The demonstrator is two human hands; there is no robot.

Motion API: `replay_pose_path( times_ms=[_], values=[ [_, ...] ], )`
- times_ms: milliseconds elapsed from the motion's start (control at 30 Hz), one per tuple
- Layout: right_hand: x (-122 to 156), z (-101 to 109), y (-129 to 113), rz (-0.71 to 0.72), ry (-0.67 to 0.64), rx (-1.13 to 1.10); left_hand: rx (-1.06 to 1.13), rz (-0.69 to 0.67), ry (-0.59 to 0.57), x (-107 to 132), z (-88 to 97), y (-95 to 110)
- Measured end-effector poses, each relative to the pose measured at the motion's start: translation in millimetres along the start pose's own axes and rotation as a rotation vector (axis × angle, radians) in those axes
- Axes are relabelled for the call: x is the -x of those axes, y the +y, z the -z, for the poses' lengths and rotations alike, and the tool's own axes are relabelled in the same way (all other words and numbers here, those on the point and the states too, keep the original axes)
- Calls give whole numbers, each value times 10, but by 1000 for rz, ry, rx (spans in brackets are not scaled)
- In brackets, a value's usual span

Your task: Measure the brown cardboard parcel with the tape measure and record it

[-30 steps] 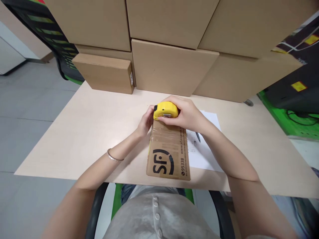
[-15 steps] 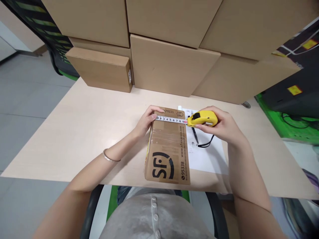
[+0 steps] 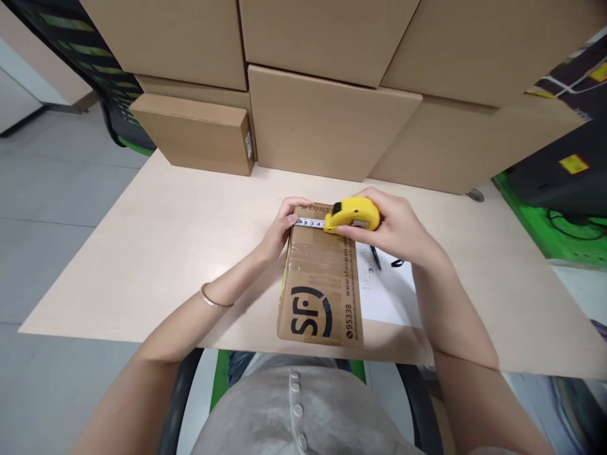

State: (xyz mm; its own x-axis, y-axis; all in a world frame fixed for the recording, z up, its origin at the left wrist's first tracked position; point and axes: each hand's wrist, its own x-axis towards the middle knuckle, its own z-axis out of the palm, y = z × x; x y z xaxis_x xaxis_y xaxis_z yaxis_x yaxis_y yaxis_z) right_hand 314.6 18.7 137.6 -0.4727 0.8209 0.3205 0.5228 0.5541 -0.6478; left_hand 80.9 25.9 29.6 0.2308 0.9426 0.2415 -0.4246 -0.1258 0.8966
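A small cardboard parcel [image 3: 320,287] printed with a black SF logo lies on the pale table [image 3: 165,246] in front of me. My right hand [image 3: 393,230] is closed round a yellow tape measure [image 3: 351,215] held over the parcel's far edge. A short stretch of white tape [image 3: 310,222] runs left from it. My left hand [image 3: 279,234] pinches the tape's end at the parcel's far left corner.
Large cardboard boxes [image 3: 327,120] are stacked along the table's far side, with a flatter box [image 3: 194,133] at the left. A white sheet of paper [image 3: 386,287] with a pen [image 3: 376,258] lies right of the parcel. A green and black chair [image 3: 85,57] stands behind at the left.
The tape measure was drawn right across the parcel's width, then moved back left, so the tape is now shorter. My left hand stayed at the parcel's far left corner.
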Motion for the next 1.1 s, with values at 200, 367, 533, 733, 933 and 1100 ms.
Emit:
replay_pose_path(
  times_ms=[200, 367, 533, 733, 933, 1100],
  values=[
    [-147, -313, -117, 68, -2, 86, -162, -71, 32, 52, 116, -150],
    [-24, -373, 121, -78, 369, -112, -452, -368, -12, 508, 173, -46],
    [35, -452, 420, -361, 567, -516, -577, -572, -69, 1139, 193, 174],
    [57, -510, 528, -507, 512, -697, -624, -486, -144, 1349, 228, 207],
    [362, -121, 225, -529, 679, -557, -337, -101, 444, 1140, 88, 480],
    [683, -36, 27, -623, 622, -524, -73, 441, 423, 866, 39, 607]
  ],
)
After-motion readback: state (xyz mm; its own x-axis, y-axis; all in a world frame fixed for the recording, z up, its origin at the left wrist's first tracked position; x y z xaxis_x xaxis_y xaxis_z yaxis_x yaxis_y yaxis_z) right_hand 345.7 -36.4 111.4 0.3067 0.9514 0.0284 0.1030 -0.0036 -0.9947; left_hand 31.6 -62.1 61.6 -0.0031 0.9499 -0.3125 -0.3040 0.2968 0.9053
